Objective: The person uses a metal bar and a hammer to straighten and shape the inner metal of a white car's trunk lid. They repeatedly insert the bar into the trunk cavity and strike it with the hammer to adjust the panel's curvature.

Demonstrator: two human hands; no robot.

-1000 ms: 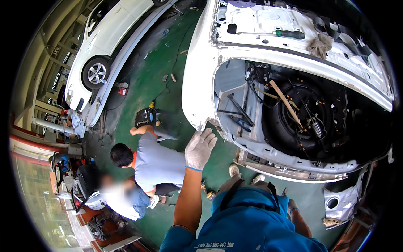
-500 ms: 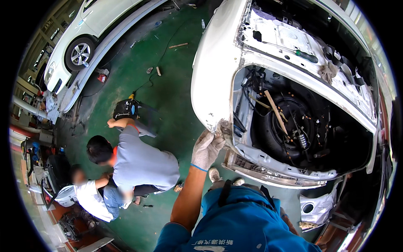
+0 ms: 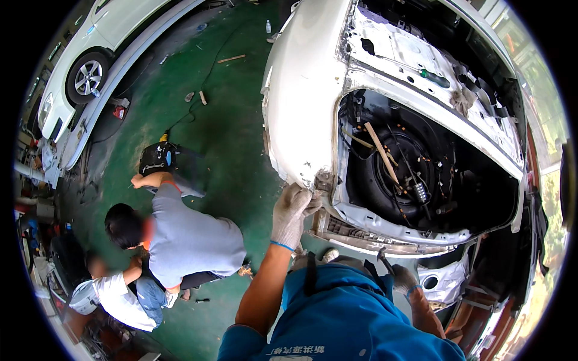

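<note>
My left hand [image 3: 291, 212], in a pale knit glove, has its fingers closed on the scraped lower corner [image 3: 320, 182] of the white car's rear body panel. Low on the right, my gloved right hand [image 3: 403, 280] grips a hammer [image 3: 383, 257], its head raised beside the rear edge of the car. The open trunk well [image 3: 481, 192] holds a black spare wheel [image 3: 400, 156], a long wooden stick [image 3: 381, 153] and cables. A screwdriver with a green handle [image 3: 435, 78] and a crumpled grey cloth [image 3: 462, 102] lie on the white metal deck above the opening.
Two co-workers [image 3: 192, 240] [image 3: 117, 301] crouch on the green floor at left, near a dark stool-like object [image 3: 156, 157]. Another white car [image 3: 114, 24] sits on a ramp [image 3: 120, 78]. Cords, scraps and a bottle [image 3: 268, 26] are about. A cut metal panel [image 3: 439, 274] lies at lower right.
My left hand moved from beside the panel corner onto it and closed on it. My right hand came up into view with the hammer. The view shifted.
</note>
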